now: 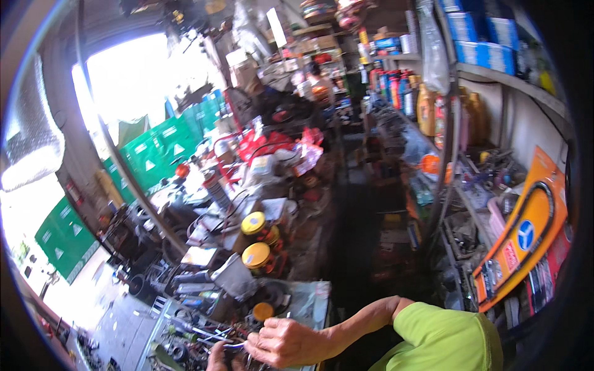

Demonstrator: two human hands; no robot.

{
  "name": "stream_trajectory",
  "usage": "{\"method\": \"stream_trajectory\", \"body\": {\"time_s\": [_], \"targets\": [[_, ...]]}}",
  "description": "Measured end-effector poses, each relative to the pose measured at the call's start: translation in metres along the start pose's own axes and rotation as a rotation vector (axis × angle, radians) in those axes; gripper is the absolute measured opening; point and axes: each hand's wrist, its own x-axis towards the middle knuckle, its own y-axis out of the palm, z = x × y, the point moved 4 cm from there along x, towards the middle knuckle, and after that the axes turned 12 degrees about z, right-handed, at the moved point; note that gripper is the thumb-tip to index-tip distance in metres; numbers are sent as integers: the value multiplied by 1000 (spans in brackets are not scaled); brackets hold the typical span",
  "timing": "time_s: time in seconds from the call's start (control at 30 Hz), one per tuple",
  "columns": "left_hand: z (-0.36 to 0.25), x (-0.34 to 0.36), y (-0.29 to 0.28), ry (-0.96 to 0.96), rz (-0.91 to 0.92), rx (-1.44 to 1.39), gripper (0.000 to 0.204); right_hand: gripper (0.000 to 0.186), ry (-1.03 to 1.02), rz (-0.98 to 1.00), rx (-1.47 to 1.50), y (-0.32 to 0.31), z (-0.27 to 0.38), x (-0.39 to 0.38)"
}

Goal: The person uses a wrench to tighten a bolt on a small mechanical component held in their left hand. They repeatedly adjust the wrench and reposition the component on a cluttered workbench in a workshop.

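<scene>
Low in the head view, my right hand (284, 341) has curled fingers around something too small to make out, close to a thin pale, curved item (235, 345). My left hand (221, 360) is partly cut off by the lower edge, its thumb raised beside that item, and its grip is unclear. Both are over a pale-rimmed tray (320, 290) crowded with metal tools and parts (198, 334). A round yellow lid (263, 311) sits just behind my right hand.
A cluttered bench (309, 247) holds yellow-lidded tubs (255, 255) and red bags (250, 145). A dark aisle (352, 241) runs ahead beside shelving (470, 74) with bottles. An orange board (513, 235) leans at right. A metal pole (139, 191) and green panels (68, 235) stand left.
</scene>
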Motion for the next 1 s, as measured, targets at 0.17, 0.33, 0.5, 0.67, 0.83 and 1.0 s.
{"method": "stream_trajectory", "body": {"time_s": [0.17, 0.33, 0.5, 0.67, 0.83, 1.0], "targets": [[-30, -7, 6, 18, -153, -394, 26, 24, 146, -159, 135, -11, 2, -29], [-35, -13, 3, 100, 0, -575, 29, 33, 292, -39, 814, 3, -5, -51], [-40, -30, -3, 209, 129, -691, 31, 32, 112, -171, 1194, -3, -10, -58], [-74, -52, -9, 376, 359, -747, 45, 34, -125, -240, 1155, -21, -11, -60], [-88, -58, -15, 283, 365, -598, 54, 35, -174, -273, 1087, -39, -14, -62], [-50, -53, -21, 239, -9, -28, 38, 34, -12, -191, 846, -43, 11, -55]]}}
